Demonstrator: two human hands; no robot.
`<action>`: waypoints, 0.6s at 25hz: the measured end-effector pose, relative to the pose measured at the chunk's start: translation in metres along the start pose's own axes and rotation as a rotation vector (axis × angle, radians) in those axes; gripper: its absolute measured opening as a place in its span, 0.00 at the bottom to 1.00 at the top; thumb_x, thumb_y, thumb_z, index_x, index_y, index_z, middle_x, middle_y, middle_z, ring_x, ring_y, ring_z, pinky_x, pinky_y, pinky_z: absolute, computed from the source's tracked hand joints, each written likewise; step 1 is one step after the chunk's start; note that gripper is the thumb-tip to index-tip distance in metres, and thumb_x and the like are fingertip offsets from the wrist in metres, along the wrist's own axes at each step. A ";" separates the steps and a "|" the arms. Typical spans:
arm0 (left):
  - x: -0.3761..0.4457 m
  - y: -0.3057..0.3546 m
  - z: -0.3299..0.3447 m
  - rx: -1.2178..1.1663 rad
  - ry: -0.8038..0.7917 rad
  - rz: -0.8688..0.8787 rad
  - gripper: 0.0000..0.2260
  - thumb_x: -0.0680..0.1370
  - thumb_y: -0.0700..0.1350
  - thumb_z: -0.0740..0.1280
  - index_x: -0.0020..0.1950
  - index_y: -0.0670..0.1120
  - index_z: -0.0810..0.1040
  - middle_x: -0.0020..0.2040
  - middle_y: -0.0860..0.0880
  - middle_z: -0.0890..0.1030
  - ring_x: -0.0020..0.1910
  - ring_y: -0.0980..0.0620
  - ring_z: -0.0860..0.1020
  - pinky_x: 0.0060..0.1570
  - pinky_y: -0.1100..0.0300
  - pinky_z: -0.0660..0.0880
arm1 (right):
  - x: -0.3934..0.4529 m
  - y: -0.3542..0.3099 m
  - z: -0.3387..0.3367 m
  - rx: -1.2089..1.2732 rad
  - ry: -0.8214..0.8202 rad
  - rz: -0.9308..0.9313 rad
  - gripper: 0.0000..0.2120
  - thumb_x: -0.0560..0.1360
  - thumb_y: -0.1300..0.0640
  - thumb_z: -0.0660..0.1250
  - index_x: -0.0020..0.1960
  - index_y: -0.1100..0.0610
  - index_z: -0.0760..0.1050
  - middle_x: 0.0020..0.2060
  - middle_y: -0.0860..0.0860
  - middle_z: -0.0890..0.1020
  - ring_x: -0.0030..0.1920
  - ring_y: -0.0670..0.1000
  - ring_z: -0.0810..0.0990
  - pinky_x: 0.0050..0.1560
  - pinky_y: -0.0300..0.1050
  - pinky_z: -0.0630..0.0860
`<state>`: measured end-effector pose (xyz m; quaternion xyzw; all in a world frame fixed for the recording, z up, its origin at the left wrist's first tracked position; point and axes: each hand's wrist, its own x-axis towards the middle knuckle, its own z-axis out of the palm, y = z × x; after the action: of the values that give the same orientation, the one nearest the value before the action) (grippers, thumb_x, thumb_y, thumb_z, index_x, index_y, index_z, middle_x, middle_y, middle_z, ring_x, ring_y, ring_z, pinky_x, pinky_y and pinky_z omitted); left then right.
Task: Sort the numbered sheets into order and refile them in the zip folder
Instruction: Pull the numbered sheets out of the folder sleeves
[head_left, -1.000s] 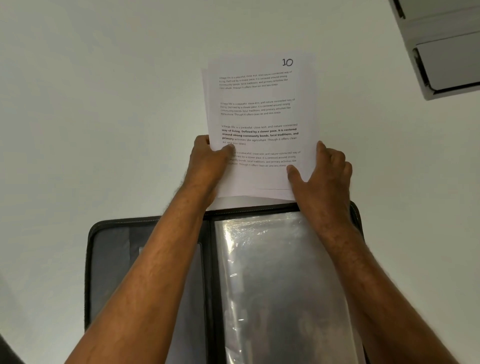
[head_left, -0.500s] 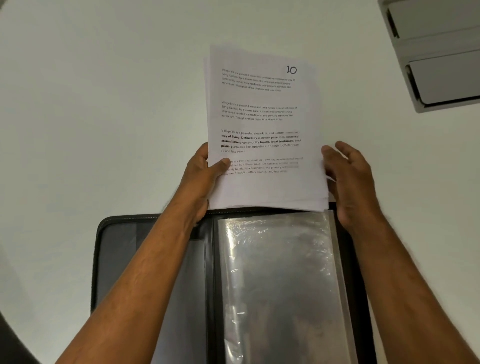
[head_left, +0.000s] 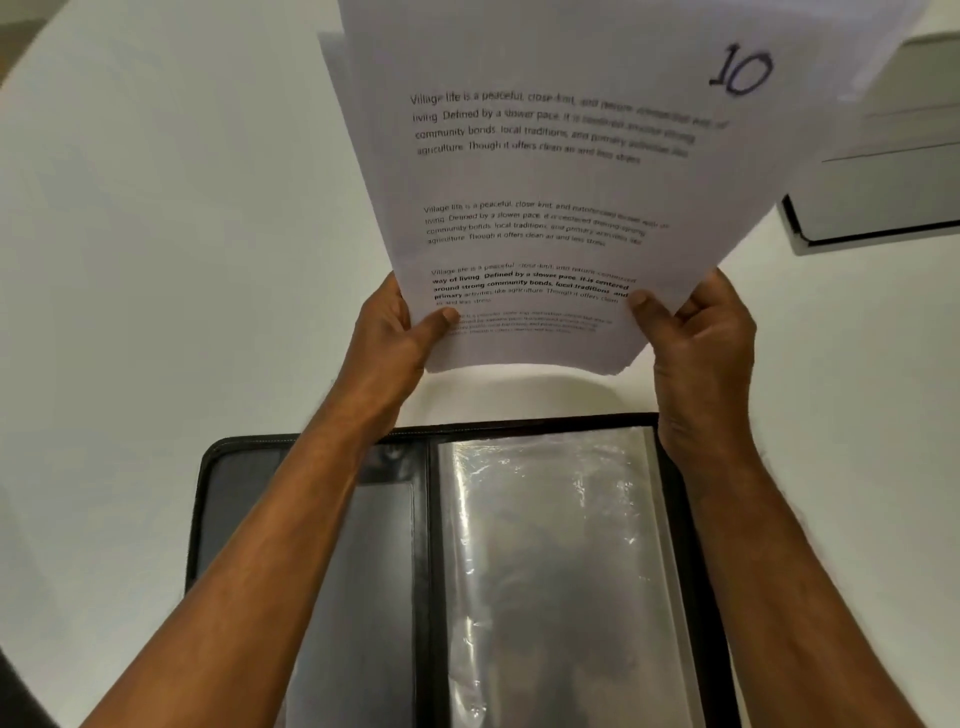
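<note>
A stack of white printed sheets (head_left: 545, 176) is held up off the table and tilted toward the camera; the top sheet bears a handwritten 10 at its upper right. My left hand (head_left: 395, 338) grips the stack's lower left edge with the thumb on top. At the lower right edge my right hand (head_left: 696, 332) grips it the same way. Below them the black zip folder (head_left: 228, 499) lies open on the table, with clear plastic sleeves (head_left: 550, 561) on its right half.
The folder lies on a white table (head_left: 156, 260). A white box-like object with a dark edge (head_left: 883, 208) stands at the far right, partly behind the sheets.
The stack lay on the table under both hands; now both hands have lifted it up and toward the camera, so it looks much larger.
</note>
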<state>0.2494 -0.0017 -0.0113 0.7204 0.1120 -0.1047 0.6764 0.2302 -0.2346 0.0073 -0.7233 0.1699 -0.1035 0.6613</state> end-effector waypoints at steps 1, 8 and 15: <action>0.000 0.002 0.000 -0.005 0.009 0.012 0.17 0.82 0.34 0.66 0.64 0.53 0.75 0.58 0.59 0.84 0.58 0.59 0.82 0.56 0.64 0.80 | -0.002 -0.002 0.000 -0.008 0.023 -0.010 0.13 0.78 0.67 0.70 0.59 0.54 0.78 0.50 0.41 0.85 0.51 0.41 0.84 0.50 0.33 0.79; -0.003 0.008 0.007 0.008 0.010 0.043 0.18 0.81 0.37 0.69 0.67 0.54 0.73 0.62 0.56 0.82 0.60 0.58 0.81 0.59 0.62 0.79 | -0.013 -0.002 -0.004 -0.108 0.003 0.008 0.22 0.76 0.71 0.69 0.65 0.54 0.71 0.55 0.41 0.81 0.55 0.41 0.82 0.51 0.30 0.79; -0.010 0.012 0.013 -0.021 0.001 0.066 0.16 0.82 0.39 0.68 0.67 0.52 0.75 0.62 0.54 0.83 0.62 0.54 0.81 0.63 0.56 0.78 | -0.018 -0.003 -0.003 -0.149 0.020 -0.033 0.21 0.77 0.71 0.65 0.68 0.58 0.74 0.56 0.48 0.82 0.56 0.44 0.81 0.50 0.32 0.80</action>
<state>0.2433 -0.0159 0.0028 0.7165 0.0896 -0.0808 0.6871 0.2127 -0.2305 0.0124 -0.7723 0.1715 -0.1087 0.6019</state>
